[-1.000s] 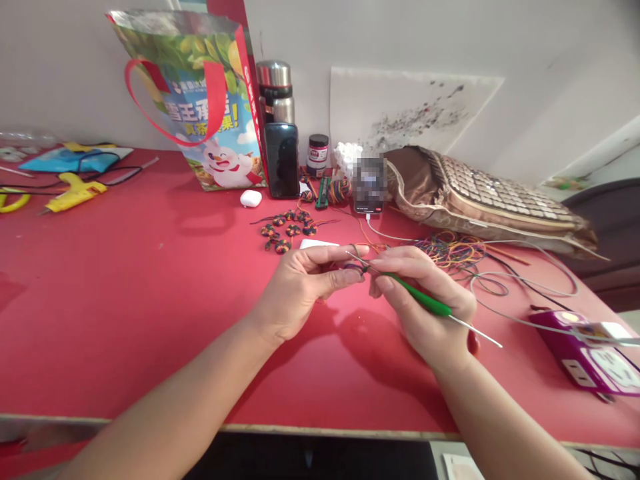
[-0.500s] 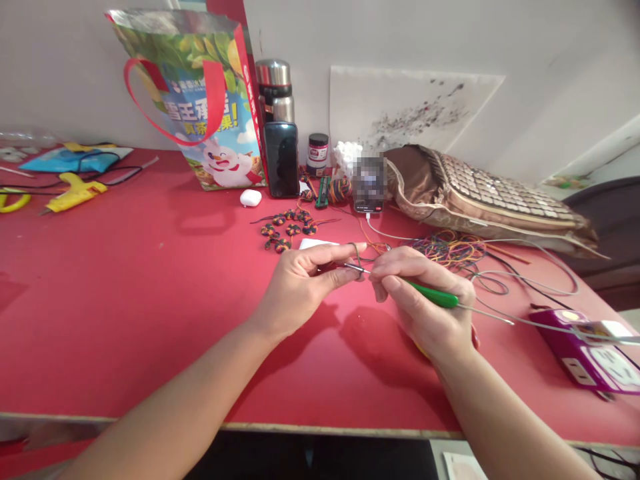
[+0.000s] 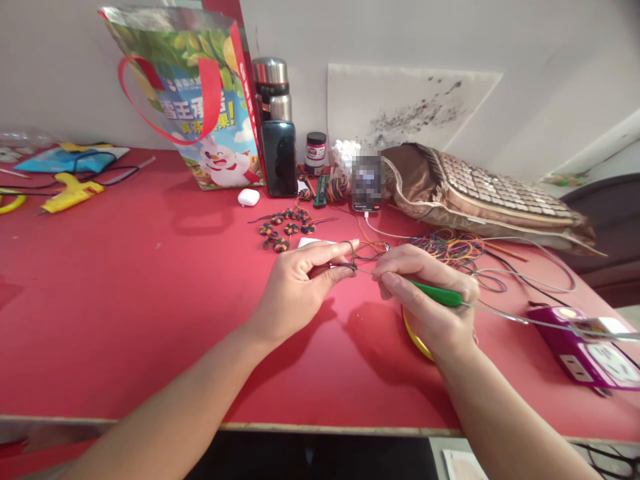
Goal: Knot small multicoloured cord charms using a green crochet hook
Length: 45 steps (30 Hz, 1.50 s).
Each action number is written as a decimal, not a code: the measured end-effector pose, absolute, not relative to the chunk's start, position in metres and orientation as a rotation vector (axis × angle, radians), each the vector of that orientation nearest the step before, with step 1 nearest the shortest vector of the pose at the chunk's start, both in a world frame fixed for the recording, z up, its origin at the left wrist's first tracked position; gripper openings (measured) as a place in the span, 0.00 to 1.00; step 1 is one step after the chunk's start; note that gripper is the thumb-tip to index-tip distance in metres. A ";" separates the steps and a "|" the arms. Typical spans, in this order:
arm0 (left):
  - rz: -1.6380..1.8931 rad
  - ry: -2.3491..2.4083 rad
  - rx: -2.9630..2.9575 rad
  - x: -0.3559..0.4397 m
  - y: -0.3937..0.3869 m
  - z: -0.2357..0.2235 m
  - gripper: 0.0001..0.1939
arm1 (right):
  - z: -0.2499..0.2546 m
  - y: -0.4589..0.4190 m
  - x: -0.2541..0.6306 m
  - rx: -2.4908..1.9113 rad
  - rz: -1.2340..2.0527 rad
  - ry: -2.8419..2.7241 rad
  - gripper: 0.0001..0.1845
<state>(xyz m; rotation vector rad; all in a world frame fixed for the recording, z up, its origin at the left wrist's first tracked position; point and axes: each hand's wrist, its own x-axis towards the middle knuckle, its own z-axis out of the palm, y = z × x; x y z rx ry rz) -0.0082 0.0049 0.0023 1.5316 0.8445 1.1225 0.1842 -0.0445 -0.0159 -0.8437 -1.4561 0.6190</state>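
My left hand (image 3: 293, 287) pinches a dark cord (image 3: 352, 252) between thumb and fingers, and a strand of it loops over the raised index finger. In my right hand (image 3: 435, 310) is a crochet hook with a green handle (image 3: 438, 295), held like a pen. Its thin metal shaft points left and meets the cord at my left fingertips; the exact tip is too small to make out. Beyond my hands lie several small knotted flowers (image 3: 291, 229) in dark and orange cord. A tangle of multicoloured cord (image 3: 450, 245) rests behind my right hand.
A yellow ring-shaped thing (image 3: 416, 337) lies partly under my right hand. Behind stand a phone (image 3: 280, 160), a colourful bag (image 3: 210, 113) and a steel flask (image 3: 271, 72). A brown beaded cushion (image 3: 500, 190) sits back right, a purple power strip (image 3: 565, 347) right, a yellow glue gun (image 3: 73, 193) left.
The hook has shifted slightly right, and less of its thick tip shows at the cord. My left index finger has lowered a little. The whole view has moved slightly.
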 end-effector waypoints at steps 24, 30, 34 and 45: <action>0.925 0.768 0.812 0.003 0.002 0.008 0.21 | -0.020 -0.048 0.169 -0.956 -0.260 -1.908 0.23; 0.965 0.798 0.886 0.003 0.000 0.004 0.19 | -0.025 -0.047 0.162 -1.015 -0.268 -1.842 0.21; 1.015 0.847 0.994 0.003 0.001 0.002 0.20 | -0.026 -0.048 0.158 -1.006 -0.145 -1.790 0.22; 1.062 0.972 1.413 -0.005 0.010 -0.005 0.07 | -0.013 -0.052 0.162 -1.218 0.300 -1.510 0.04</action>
